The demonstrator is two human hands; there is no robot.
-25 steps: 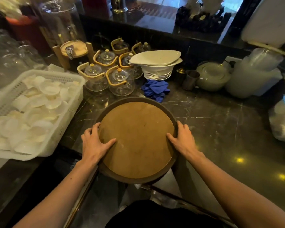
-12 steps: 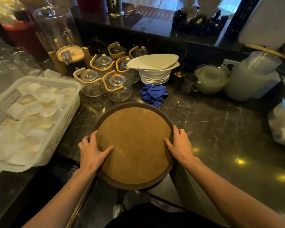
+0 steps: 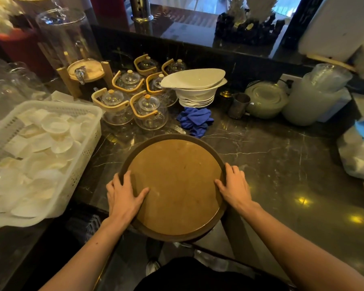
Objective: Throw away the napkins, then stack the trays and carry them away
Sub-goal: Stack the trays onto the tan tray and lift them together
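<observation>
Marble counter (image 3: 271, 164), dark, veined | round tray (image 3: 176, 185) overhangs edge | left hand (image 3: 124, 196), right hand (image 3: 236, 189) grip its rim

Dark marble counter (image 3: 271, 156), crowded along its back edge.

A round brown tray (image 3: 176, 185) overhangs the near edge. Behind it lie a crumpled blue cloth (image 3: 194, 120), glass teapots (image 3: 149, 111), stacked white bowls (image 3: 195, 89) and a metal cup (image 3: 238, 105); a white basket (image 3: 86, 143) of small dishes sits left.

Bare dark marble worktop (image 3: 282, 164) lies open at three o'clock. A white plastic basket (image 3: 88, 143) blocks nine o'clock. Glass teapots (image 3: 149, 112) and a blue cloth (image 3: 194, 120) crowd twelve.
</observation>
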